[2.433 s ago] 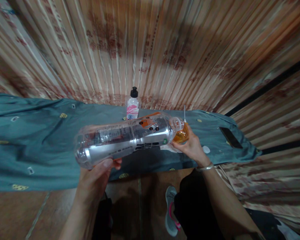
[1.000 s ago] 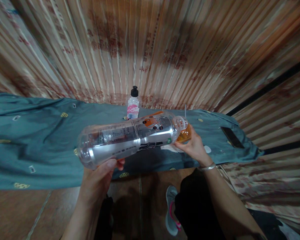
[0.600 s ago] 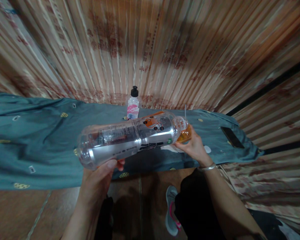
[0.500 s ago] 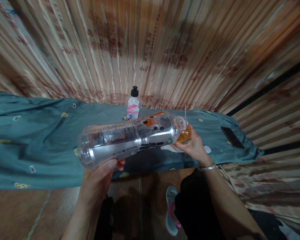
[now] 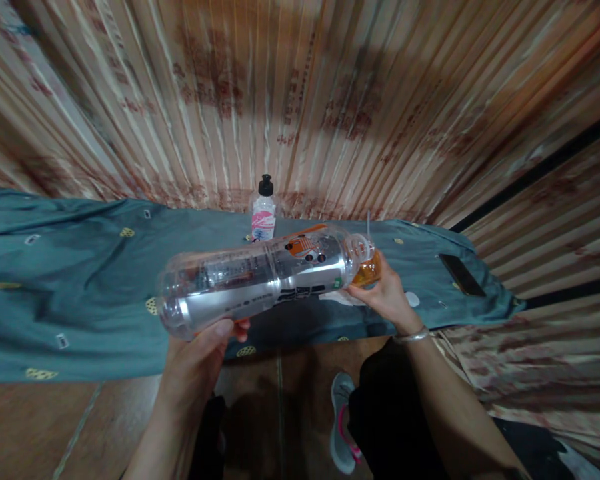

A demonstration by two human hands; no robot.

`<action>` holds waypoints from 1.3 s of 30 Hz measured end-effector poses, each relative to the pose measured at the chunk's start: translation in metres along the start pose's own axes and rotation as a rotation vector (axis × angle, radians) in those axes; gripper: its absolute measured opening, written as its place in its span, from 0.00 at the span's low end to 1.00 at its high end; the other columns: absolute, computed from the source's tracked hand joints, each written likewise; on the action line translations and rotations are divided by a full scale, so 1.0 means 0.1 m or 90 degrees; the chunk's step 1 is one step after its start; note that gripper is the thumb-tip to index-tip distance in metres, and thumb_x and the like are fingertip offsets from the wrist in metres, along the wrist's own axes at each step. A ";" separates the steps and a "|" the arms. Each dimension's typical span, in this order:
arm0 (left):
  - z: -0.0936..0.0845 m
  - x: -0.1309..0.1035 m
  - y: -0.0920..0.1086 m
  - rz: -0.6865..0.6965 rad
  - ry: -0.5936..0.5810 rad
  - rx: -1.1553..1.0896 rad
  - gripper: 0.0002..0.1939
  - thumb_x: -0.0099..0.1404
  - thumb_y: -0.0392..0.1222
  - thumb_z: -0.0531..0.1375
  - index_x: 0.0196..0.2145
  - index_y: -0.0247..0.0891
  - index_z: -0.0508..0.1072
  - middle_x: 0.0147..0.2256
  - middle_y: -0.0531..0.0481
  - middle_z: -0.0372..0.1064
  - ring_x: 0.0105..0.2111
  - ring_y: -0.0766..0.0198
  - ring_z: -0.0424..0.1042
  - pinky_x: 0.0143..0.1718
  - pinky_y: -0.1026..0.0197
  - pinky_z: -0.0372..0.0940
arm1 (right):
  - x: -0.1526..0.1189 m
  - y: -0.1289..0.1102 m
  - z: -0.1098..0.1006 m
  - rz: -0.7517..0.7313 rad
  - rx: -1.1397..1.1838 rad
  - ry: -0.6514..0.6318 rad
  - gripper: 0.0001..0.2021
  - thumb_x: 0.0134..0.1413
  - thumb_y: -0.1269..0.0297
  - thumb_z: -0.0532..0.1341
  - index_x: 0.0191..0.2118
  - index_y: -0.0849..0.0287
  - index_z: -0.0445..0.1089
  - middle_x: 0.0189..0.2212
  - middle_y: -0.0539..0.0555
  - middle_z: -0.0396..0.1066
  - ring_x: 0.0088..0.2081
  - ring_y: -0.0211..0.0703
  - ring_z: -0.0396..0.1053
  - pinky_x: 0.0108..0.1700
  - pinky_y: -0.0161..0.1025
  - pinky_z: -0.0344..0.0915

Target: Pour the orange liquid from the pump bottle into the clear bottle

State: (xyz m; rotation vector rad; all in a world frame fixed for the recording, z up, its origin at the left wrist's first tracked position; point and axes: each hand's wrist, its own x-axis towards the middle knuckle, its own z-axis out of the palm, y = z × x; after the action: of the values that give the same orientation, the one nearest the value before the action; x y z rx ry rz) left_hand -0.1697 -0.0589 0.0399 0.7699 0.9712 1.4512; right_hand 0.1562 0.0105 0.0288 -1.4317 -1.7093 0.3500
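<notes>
A large clear plastic bottle (image 5: 260,277) with a silver and orange label lies nearly level in the air, its mouth pointing right. My left hand (image 5: 205,347) is closed around its base end from below. At the bottle's mouth, my right hand (image 5: 385,287) grips a small container of amber liquid (image 5: 367,270), partly hidden behind the bottle neck. A thin clear straw-like stick (image 5: 369,225) rises just behind the mouth. Whether the mouth touches the container I cannot tell.
A pump-top bottle (image 5: 264,210) with a black cap stands at the back of the green cloth (image 5: 90,267), before a pleated curtain (image 5: 280,100). A dark phone (image 5: 461,275) lies at the right. White paper (image 5: 343,298) and a white round piece (image 5: 412,299) lie near my right hand.
The view has shifted very slightly. Both hands keep their hold, and the large bottle stays tilted almost the same way.
</notes>
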 end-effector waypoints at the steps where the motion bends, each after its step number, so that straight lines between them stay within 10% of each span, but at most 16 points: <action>1: 0.00 0.00 0.00 -0.002 -0.001 0.001 0.13 0.49 0.47 0.75 0.30 0.39 0.82 0.27 0.44 0.80 0.27 0.55 0.77 0.27 0.58 0.72 | 0.00 0.00 0.00 0.003 0.001 0.001 0.39 0.42 0.51 0.75 0.60 0.58 0.67 0.55 0.63 0.78 0.54 0.62 0.78 0.61 0.59 0.73; 39: 0.35 -0.01 0.16 0.012 0.079 -0.004 0.12 0.40 0.44 0.74 0.25 0.41 0.81 0.22 0.46 0.77 0.23 0.57 0.74 0.21 0.60 0.70 | 0.01 -0.01 -0.01 0.025 0.050 -0.006 0.39 0.44 0.51 0.76 0.61 0.55 0.66 0.54 0.60 0.79 0.52 0.60 0.80 0.59 0.58 0.75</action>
State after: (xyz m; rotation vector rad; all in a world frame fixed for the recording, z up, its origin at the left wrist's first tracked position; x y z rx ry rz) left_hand -0.1452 -0.0553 0.0694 0.6917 1.0551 1.5326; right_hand 0.1564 0.0112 0.0307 -1.4109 -1.6592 0.4415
